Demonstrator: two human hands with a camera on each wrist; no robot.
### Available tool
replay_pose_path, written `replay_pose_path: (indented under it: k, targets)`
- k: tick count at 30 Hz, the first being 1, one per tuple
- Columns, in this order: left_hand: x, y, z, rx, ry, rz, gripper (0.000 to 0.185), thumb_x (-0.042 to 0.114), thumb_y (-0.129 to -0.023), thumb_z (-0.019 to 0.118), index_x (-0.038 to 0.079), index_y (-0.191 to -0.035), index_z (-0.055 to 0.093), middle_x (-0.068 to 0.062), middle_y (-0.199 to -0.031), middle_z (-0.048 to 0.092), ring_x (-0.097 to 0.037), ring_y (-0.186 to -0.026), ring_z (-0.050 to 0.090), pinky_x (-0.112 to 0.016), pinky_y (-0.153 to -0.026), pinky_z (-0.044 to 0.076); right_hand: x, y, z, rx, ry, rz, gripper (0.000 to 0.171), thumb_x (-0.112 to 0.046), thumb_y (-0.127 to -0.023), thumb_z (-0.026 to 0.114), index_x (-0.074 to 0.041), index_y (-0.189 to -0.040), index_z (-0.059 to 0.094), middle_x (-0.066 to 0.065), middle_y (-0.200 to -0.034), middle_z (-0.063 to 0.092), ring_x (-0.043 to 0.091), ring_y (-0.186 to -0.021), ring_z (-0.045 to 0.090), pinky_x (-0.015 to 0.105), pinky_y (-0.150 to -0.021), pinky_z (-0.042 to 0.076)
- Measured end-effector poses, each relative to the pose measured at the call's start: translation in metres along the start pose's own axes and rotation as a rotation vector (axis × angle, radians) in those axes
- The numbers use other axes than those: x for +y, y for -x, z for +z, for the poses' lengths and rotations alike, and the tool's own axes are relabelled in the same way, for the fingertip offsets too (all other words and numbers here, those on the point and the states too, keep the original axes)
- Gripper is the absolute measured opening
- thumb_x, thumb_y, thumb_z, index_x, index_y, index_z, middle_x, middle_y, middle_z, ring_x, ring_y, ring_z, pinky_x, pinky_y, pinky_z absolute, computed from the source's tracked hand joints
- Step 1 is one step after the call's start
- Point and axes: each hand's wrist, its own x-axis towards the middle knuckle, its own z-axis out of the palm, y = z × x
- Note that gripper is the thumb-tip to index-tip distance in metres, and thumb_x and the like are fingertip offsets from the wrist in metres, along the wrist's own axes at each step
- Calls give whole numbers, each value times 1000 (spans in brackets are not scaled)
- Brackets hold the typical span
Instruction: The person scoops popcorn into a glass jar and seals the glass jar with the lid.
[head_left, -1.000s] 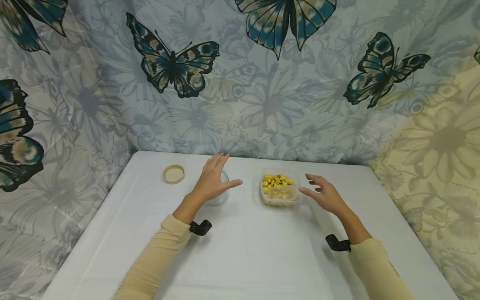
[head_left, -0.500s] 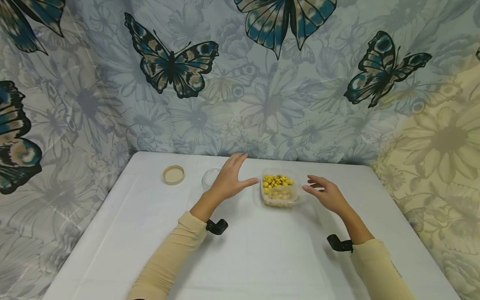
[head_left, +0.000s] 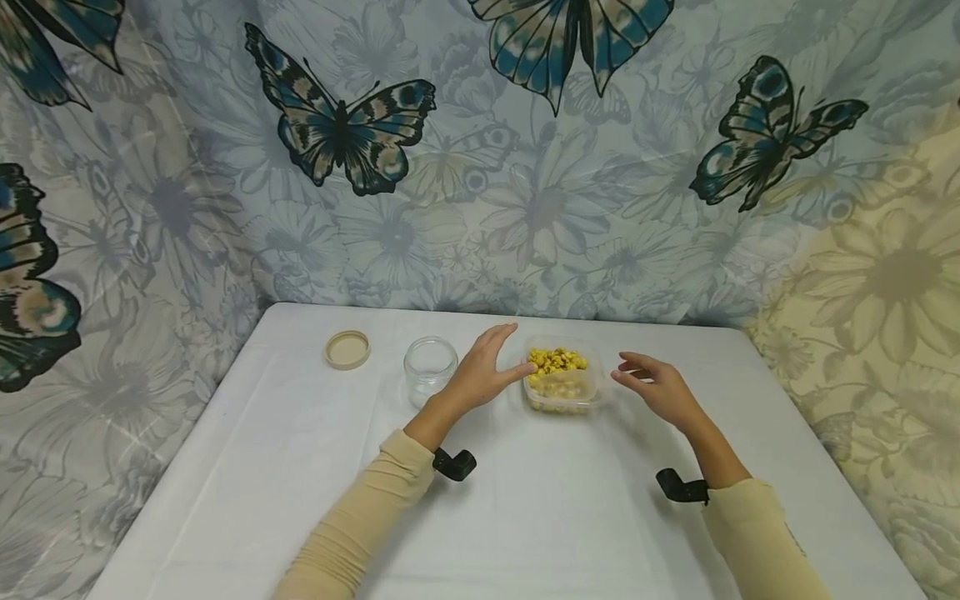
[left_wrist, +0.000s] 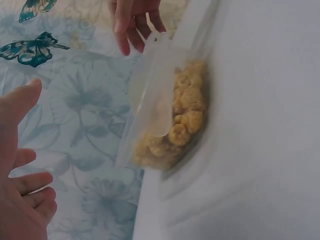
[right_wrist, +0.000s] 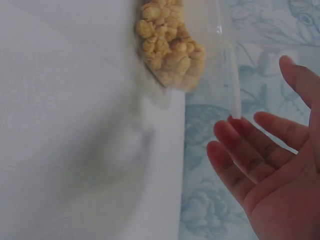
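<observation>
The left hand reaches in with its fingers straight and spread, its thumb tip at the left rim of a clear plastic container; whether it actually touches the rim is hard to tell. The right hand hangs just to the right of the same container with its fingers loosely relaxed and gripping nothing, so the two hands flank the container without closing on it. The container sits on the white desk near its far middle and holds yellow puffed snack pieces. To the left of the left hand stands an open clear glass jar, and further left its tan lid lies flat on the desk, well apart from the jar. Behind the desk hangs a butterfly-printed cloth.
</observation>
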Motion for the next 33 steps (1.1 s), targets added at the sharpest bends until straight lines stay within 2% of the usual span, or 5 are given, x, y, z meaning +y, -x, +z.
replay_pose_path:
  k: [7,12,18,25,33]
  targets:
    - [-5,-1,18,-34,45,-53,74,44,-94,61,11,-153,30,-10,-157,32,-30,-146,31,-50,-117,32,7,-2,9,13,-28,39,61,-39,-98,57,5,-140,48,25,-122,63,35,-108,62,37,-81,54]
    - [-8,-2,29,-46,97,-105,72,39,-95,62,11,-153,31,-13,-157,33,-32,-145,32,-52,-116,32,10,-2,14,21,-93,50,58,-35,-98,58,5,-138,50,24,-117,66,18,-94,66,33,-80,57]
    - [-11,-4,38,-57,50,-116,73,44,-95,61,12,-153,30,-14,-156,34,-32,-145,33,-47,-118,32,17,-2,21,48,-174,48,53,-29,-98,60,7,-136,52,24,-112,67,3,-84,65,19,-75,56]
    - [-18,-4,51,-52,10,-121,75,45,-94,61,9,-152,31,-15,-155,36,-33,-143,35,-47,-117,32,18,-3,29,105,-235,93,50,-29,-96,62,6,-132,56,23,-107,68,1,-77,64,24,-73,58]
    - [-22,-2,62,-80,1,-103,76,46,-95,58,8,-153,28,-14,-155,35,-32,-143,35,-46,-116,34,17,-1,35,154,-362,142,48,-26,-97,62,9,-128,57,-12,-82,68,-2,-70,63,18,-69,57]
